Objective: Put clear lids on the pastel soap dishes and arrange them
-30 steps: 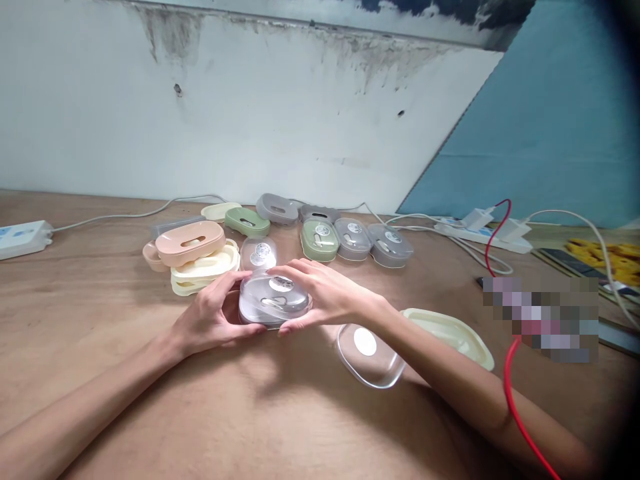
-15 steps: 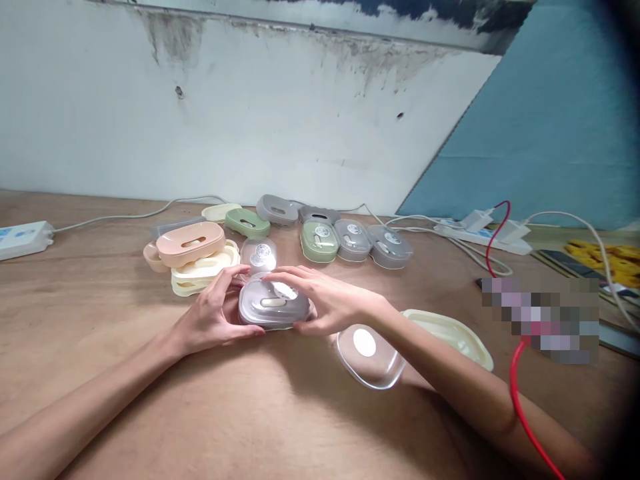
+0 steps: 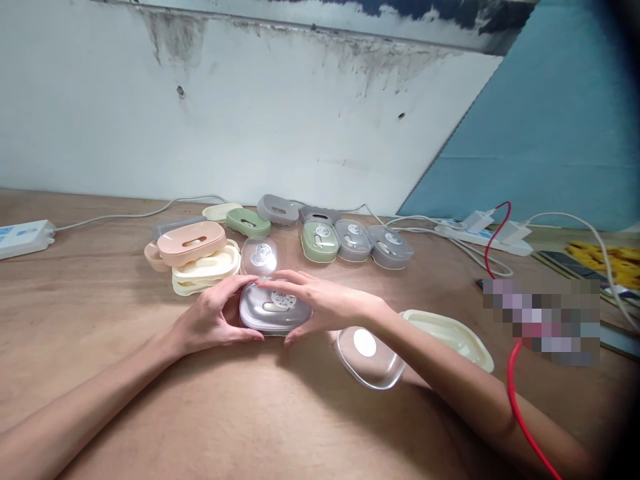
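A grey oval soap box (image 3: 263, 313) with a clear lid and a round white sticker rests on the wooden table between my hands. My left hand (image 3: 213, 317) grips its left end, thumb at the near edge and fingers around the far side. Over the right end curves my right hand (image 3: 325, 303), its fingers on the far edge of the lid and its thumb at the near edge. Just behind stands a clear lid (image 3: 260, 257) with a sticker. Under my right forearm lie another clear lid (image 3: 370, 363) and a cream oval tray (image 3: 450, 337).
Pink box parts (image 3: 193, 245) sit on cream ones (image 3: 207, 270) at the left. Lidded green (image 3: 320, 243) and grey boxes (image 3: 354, 240) line up behind. Power strips (image 3: 25, 239) and white cables lie at both sides. A red cable (image 3: 517, 393) crosses my right forearm.
The soap box has shifted slightly toward me and to the right, its sticker now plainer to see. My right thumb has slid left along the near edge.
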